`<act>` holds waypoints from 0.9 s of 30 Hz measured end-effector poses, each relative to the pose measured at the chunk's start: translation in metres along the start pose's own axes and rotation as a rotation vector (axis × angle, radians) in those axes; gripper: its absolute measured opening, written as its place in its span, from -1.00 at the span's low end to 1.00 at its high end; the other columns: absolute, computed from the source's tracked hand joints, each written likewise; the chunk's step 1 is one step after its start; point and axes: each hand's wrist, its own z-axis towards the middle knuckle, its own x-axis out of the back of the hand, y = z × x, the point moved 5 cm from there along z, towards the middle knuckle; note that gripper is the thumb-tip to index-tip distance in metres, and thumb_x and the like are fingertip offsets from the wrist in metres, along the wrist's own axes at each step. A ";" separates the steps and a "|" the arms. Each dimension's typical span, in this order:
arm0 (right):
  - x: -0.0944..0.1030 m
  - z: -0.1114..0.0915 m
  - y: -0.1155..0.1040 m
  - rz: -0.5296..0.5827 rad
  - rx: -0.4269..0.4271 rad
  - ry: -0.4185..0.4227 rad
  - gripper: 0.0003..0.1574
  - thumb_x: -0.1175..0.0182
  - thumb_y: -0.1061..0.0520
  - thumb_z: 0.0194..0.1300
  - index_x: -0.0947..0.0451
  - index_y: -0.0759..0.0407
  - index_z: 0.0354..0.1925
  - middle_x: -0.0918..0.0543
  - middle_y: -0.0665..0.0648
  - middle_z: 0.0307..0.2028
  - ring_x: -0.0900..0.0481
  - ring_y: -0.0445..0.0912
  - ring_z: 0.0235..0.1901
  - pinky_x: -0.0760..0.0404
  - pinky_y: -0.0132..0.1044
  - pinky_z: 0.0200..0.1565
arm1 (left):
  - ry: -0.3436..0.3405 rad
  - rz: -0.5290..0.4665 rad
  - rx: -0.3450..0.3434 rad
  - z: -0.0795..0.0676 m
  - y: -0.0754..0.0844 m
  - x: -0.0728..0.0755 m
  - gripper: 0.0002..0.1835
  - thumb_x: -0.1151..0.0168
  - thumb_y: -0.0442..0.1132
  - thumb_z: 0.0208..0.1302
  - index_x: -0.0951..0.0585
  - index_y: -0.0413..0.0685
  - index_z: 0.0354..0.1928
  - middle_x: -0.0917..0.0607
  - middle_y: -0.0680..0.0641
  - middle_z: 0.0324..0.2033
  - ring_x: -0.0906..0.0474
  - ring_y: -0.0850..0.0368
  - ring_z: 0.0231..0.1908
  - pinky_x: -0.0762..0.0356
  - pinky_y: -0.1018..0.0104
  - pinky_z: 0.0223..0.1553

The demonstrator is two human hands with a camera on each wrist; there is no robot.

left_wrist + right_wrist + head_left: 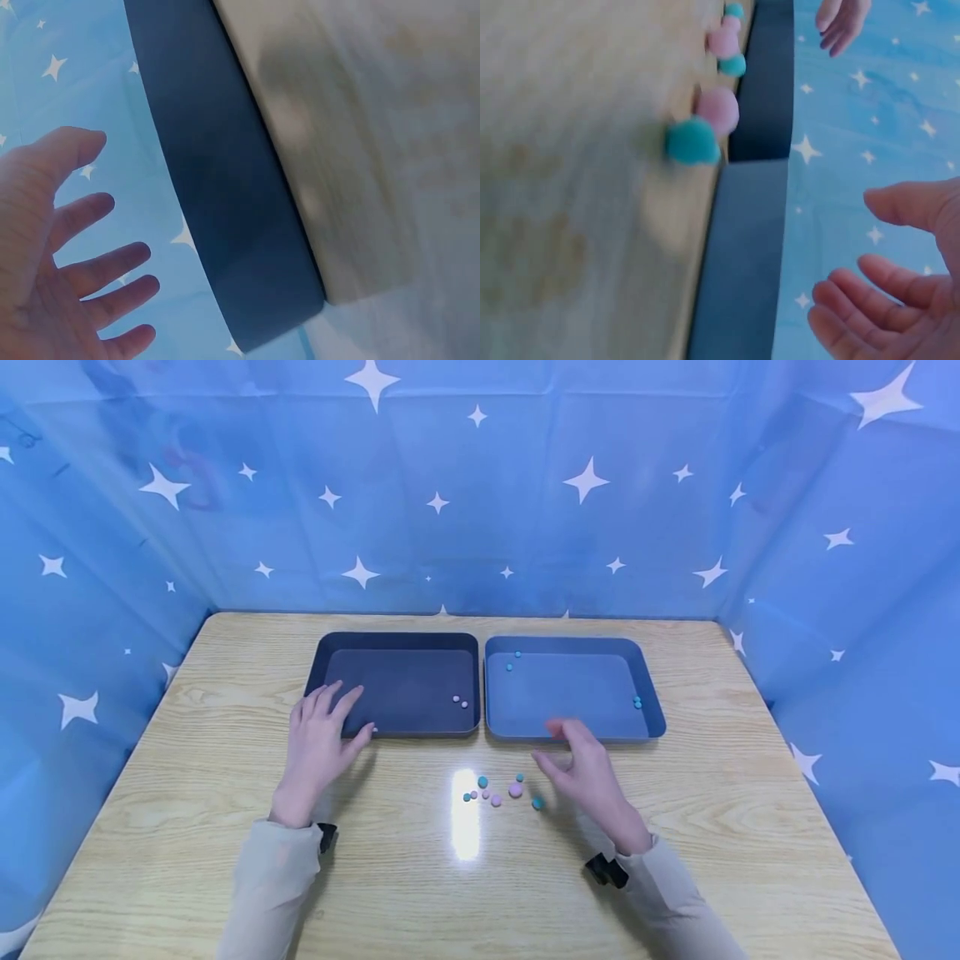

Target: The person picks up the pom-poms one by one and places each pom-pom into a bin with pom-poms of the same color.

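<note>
My left hand (318, 747) hovers over the left front corner of a dark navy tray (405, 734), fingers spread and holding nothing. A small pale spot shows right at its thumb tip. In the left wrist view the fingers (112, 259) are apart beside the tray wall (225, 180). My right hand (588, 772) is above the front edge of a blue tray (573, 739), thumb and loosely bent fingers apart with nothing between them. Below and left of it lie several small teal pompoms (537, 803) and pink pompoms (515, 789) on the table.
Two tiny pale pompoms (464, 704) lie in the navy tray's right end. The blue tray holds several tiny teal pompoms (637, 702). Both trays stand side by side on a wooden table (375, 877), with a blue star-patterned curtain (480, 527) behind and at both sides.
</note>
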 end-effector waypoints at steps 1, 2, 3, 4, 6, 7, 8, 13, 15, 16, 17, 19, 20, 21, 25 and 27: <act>-0.002 -0.002 -0.001 0.012 -0.006 -0.013 -0.52 -0.41 0.28 -0.03 -0.47 0.39 -0.13 -0.57 0.28 -0.27 -0.55 0.11 -0.26 -0.59 -0.05 -0.22 | 0.000 0.001 -0.005 -0.001 -0.001 0.001 -0.43 -0.35 -0.09 0.03 -0.53 -0.14 0.11 -0.48 -0.37 0.09 -0.32 -0.35 0.11 -0.16 -0.27 0.12; -0.004 -0.003 -0.001 0.030 -0.014 -0.025 -0.53 -0.41 0.30 -0.03 -0.47 0.39 -0.14 -0.57 0.29 -0.28 -0.56 0.10 -0.26 -0.60 -0.05 -0.22 | 0.000 0.001 -0.009 -0.002 -0.003 0.001 -0.43 -0.36 -0.09 0.03 -0.54 -0.15 0.10 -0.49 -0.37 0.07 -0.33 -0.34 0.10 -0.18 -0.27 0.11; -0.006 -0.005 -0.002 0.045 -0.026 -0.040 -0.54 -0.41 0.31 -0.04 -0.47 0.38 -0.14 -0.58 0.28 -0.28 -0.57 0.09 -0.27 -0.60 -0.07 -0.23 | 0.001 -0.003 -0.012 -0.004 -0.004 0.002 -0.44 -0.38 -0.10 0.02 -0.54 -0.17 0.09 -0.50 -0.37 0.06 -0.34 -0.33 0.09 -0.20 -0.26 0.10; -0.009 -0.006 -0.003 0.057 -0.037 -0.057 -0.54 -0.40 0.32 -0.03 -0.47 0.37 -0.13 -0.58 0.28 -0.28 -0.57 0.08 -0.27 -0.61 -0.08 -0.23 | 0.001 -0.009 -0.013 -0.005 -0.005 0.002 -0.43 -0.39 -0.11 0.00 -0.54 -0.19 0.08 -0.51 -0.37 0.05 -0.35 -0.33 0.08 -0.21 -0.26 0.09; -0.013 -0.009 -0.005 0.087 -0.064 -0.094 -0.55 -0.39 0.34 -0.03 -0.48 0.36 -0.13 -0.59 0.26 -0.29 -0.59 0.04 -0.28 -0.62 -0.12 -0.23 | 0.001 -0.020 -0.015 -0.008 -0.007 0.003 -0.43 -0.41 -0.14 -0.03 -0.55 -0.24 0.05 -0.53 -0.36 0.02 -0.38 -0.32 0.05 -0.25 -0.26 0.06; -0.016 -0.011 -0.006 0.098 -0.076 -0.114 -0.56 -0.38 0.35 -0.02 -0.48 0.36 -0.13 -0.60 0.25 -0.30 -0.59 0.03 -0.28 -0.62 -0.14 -0.22 | 0.000 -0.028 -0.016 -0.010 -0.008 0.004 -0.44 -0.42 -0.15 -0.04 -0.56 -0.26 0.04 -0.54 -0.36 0.00 -0.39 -0.32 0.04 -0.26 -0.25 0.04; -0.019 -0.012 -0.006 0.109 -0.085 -0.134 -0.56 -0.38 0.36 -0.02 -0.48 0.36 -0.13 -0.60 0.24 -0.30 -0.60 0.02 -0.28 -0.62 -0.16 -0.21 | -0.001 -0.038 -0.018 -0.012 -0.009 0.004 -0.44 -0.42 -0.17 -0.06 -0.56 -0.29 0.02 -0.55 -0.36 -0.01 -0.40 -0.31 0.03 -0.28 -0.25 0.03; -0.032 -0.016 -0.010 0.135 -0.113 -0.220 -0.58 -0.37 0.39 -0.03 -0.49 0.36 -0.16 -0.62 0.21 -0.32 -0.61 0.01 -0.29 -0.62 -0.22 -0.21 | -0.019 -0.057 -0.024 -0.018 -0.014 0.003 -0.49 -0.46 -0.28 -0.15 -0.58 -0.35 -0.08 -0.61 -0.34 -0.13 -0.46 -0.29 -0.07 -0.36 -0.20 -0.06; -0.036 -0.017 -0.011 0.134 -0.112 -0.250 -0.59 -0.37 0.38 -0.04 -0.49 0.36 -0.17 -0.62 0.21 -0.33 -0.61 0.02 -0.30 -0.62 -0.23 -0.21 | -0.026 -0.058 -0.023 -0.020 -0.017 0.003 -0.53 -0.47 -0.34 -0.19 -0.59 -0.36 -0.14 -0.63 -0.31 -0.20 -0.49 -0.27 -0.13 -0.39 -0.16 -0.11; -0.038 -0.017 -0.012 0.133 -0.103 -0.264 -0.60 -0.37 0.38 -0.04 -0.49 0.36 -0.17 -0.62 0.21 -0.32 -0.61 0.03 -0.30 -0.62 -0.23 -0.21 | -0.027 -0.059 -0.024 -0.021 -0.018 0.003 -0.56 -0.48 -0.37 -0.21 -0.60 -0.36 -0.18 -0.64 -0.30 -0.23 -0.50 -0.25 -0.16 -0.41 -0.14 -0.13; -0.040 -0.017 -0.012 0.128 -0.097 -0.277 -0.60 -0.36 0.38 -0.03 -0.49 0.37 -0.17 -0.62 0.22 -0.32 -0.61 0.03 -0.30 -0.62 -0.24 -0.21 | -0.025 -0.060 -0.026 -0.021 -0.019 0.003 -0.58 -0.47 -0.40 -0.23 -0.60 -0.36 -0.22 -0.64 -0.29 -0.27 -0.51 -0.24 -0.20 -0.44 -0.11 -0.16; -0.043 -0.018 -0.012 0.118 -0.084 -0.296 -0.62 -0.35 0.38 -0.02 -0.49 0.38 -0.18 -0.62 0.22 -0.32 -0.61 0.03 -0.30 -0.62 -0.25 -0.22 | -0.023 -0.069 -0.024 -0.021 -0.020 0.004 -0.63 -0.46 -0.45 -0.25 -0.61 -0.36 -0.27 -0.64 -0.28 -0.32 -0.52 -0.23 -0.27 -0.46 -0.06 -0.22; -0.044 -0.018 -0.012 0.112 -0.076 -0.301 -0.63 -0.35 0.39 -0.02 -0.49 0.38 -0.19 -0.62 0.21 -0.33 -0.61 0.02 -0.31 -0.62 -0.26 -0.22 | -0.022 -0.075 -0.022 -0.021 -0.021 0.004 -0.65 -0.45 -0.48 -0.25 -0.61 -0.37 -0.29 -0.64 -0.28 -0.34 -0.52 -0.22 -0.29 -0.47 -0.04 -0.24; -0.045 -0.018 -0.012 0.109 -0.069 -0.306 -0.64 -0.34 0.40 -0.02 -0.49 0.37 -0.19 -0.61 0.20 -0.33 -0.60 0.01 -0.31 -0.62 -0.28 -0.23 | -0.025 -0.080 -0.017 -0.021 -0.022 0.005 -0.67 -0.44 -0.49 -0.25 -0.61 -0.37 -0.31 -0.63 -0.27 -0.35 -0.52 -0.22 -0.31 -0.48 -0.03 -0.26; -0.050 -0.018 -0.011 0.123 -0.053 -0.331 -0.69 -0.29 0.44 -0.01 -0.51 0.37 -0.23 -0.61 0.18 -0.35 -0.60 -0.02 -0.34 -0.60 -0.34 -0.25 | -0.062 -0.093 0.018 -0.019 -0.024 0.004 -0.72 -0.39 -0.54 -0.22 -0.60 -0.36 -0.34 -0.62 -0.27 -0.37 -0.51 -0.23 -0.31 -0.50 -0.02 -0.28; -0.051 -0.018 -0.011 0.122 -0.047 -0.347 -0.71 -0.28 0.44 0.00 -0.51 0.36 -0.24 -0.60 0.16 -0.36 -0.59 -0.04 -0.35 -0.60 -0.36 -0.26 | -0.090 -0.094 0.035 -0.018 -0.025 0.002 -0.75 -0.37 -0.55 -0.20 -0.60 -0.35 -0.36 -0.62 -0.26 -0.37 -0.52 -0.23 -0.29 -0.50 -0.03 -0.28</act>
